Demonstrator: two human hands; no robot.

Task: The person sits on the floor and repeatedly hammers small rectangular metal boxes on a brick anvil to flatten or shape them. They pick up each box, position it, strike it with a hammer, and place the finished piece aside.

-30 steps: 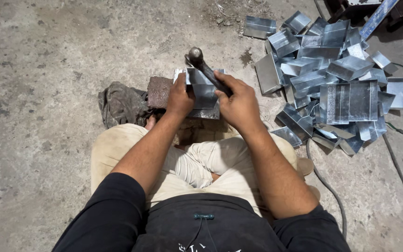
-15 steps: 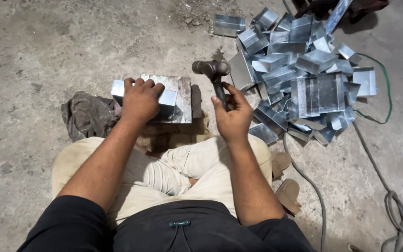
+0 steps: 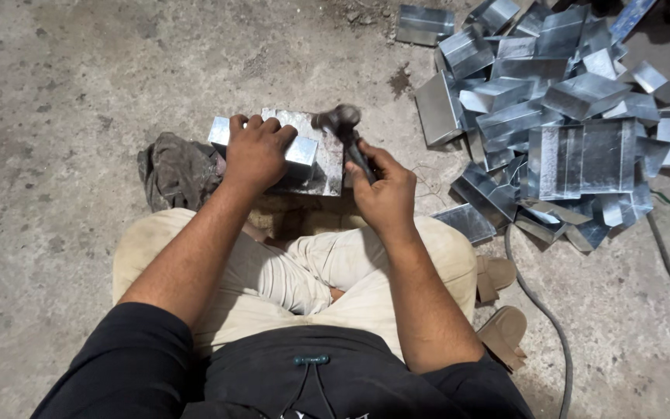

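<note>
Now the hammer (image 3: 344,132) sits lower than half a second ago, its blurred head just over the right edge of the flat steel block (image 3: 321,159), where earlier it hung raised off to the right of it; judging by that blur, a blow is coming down on the work. The right hand (image 3: 385,190) has its fingers closed around the dark handle. The left hand (image 3: 256,154) has stayed pressed on the folded sheet-metal piece (image 3: 298,151), fingers curled over its far edge, pinning it on the block, so the piece looks ready for shaping along that side. A crumpled grey rag (image 3: 176,172) lies on the floor touching the block's left end. The person sits cross-legged on a rough, stained concrete floor (image 3: 63,101). Toward the floor's upper right corner a heap of similar bent galvanised pieces (image 3: 560,116) is piled, and a grey cable (image 3: 548,326) curves along the floor beside two sandals (image 3: 498,302).
</note>
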